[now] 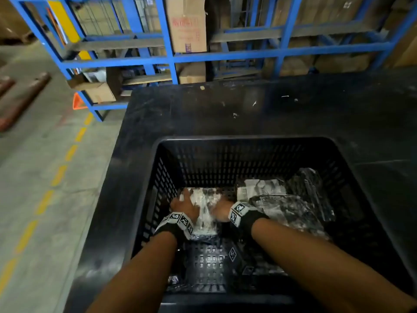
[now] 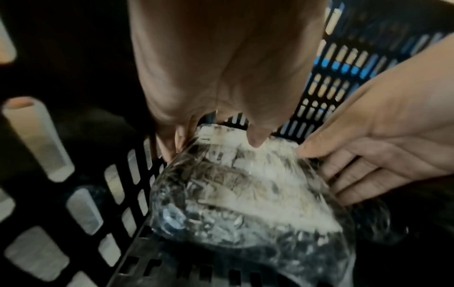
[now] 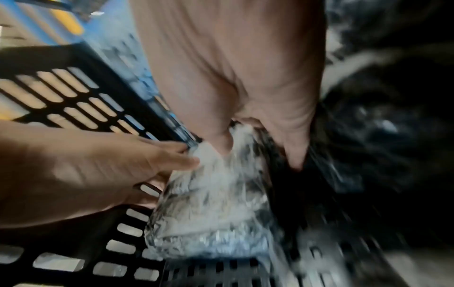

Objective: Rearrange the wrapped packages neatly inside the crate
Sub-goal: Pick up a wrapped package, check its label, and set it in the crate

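A black slotted crate (image 1: 246, 139) stands on a black table. On its floor, left of the middle, lies a package wrapped in clear film (image 1: 206, 206). Both hands hold it. My left hand (image 1: 187, 199) grips its left side by the crate wall (image 2: 117, 184), thumb on top and fingers (image 2: 176, 139) down the side. My right hand (image 1: 220, 207) grips its right side the same way, thumb (image 3: 221, 143) on top. Between the two hands the package (image 2: 245, 194) (image 3: 213, 203) shows blurred. More wrapped packages (image 1: 282, 206) are piled in the right half, one pale (image 1: 259, 188) and one dark (image 1: 309, 190).
The black table (image 1: 225, 109) stretches beyond the crate. Blue metal racking (image 1: 171, 57) with cardboard boxes (image 1: 187, 23) stands behind it. Concrete floor with a dashed yellow line (image 1: 58, 175) and an orange triangle (image 1: 77, 102) lies to the left. Bare crate floor (image 1: 207, 263) shows near me.
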